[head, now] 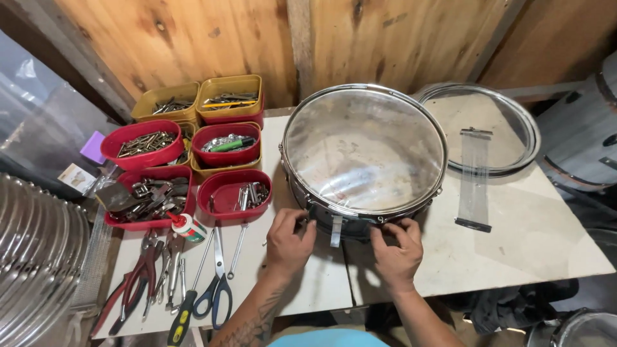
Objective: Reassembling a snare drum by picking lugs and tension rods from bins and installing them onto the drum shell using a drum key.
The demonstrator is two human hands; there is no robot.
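A snare drum [364,151] with a clear head and chrome rim lies on the white table [546,238], tilted toward me. My left hand [288,241] grips the near edge of the rim at its lower left. On the lower right of that edge, the fingers of my right hand [397,249] pinch the rim. A clear plastic strap [335,230] hangs from the shell between my hands. A strip of snare wires [474,178] lies to the right of the drum.
Red and yellow bins [228,145] of screws and metal parts stand at the left. Pliers [138,283], scissors [217,292], a screwdriver [183,315] and a wrench lie near the front-left edge. A loose drum hoop with head [514,125] rests behind the wires. Other drums stand at both sides.
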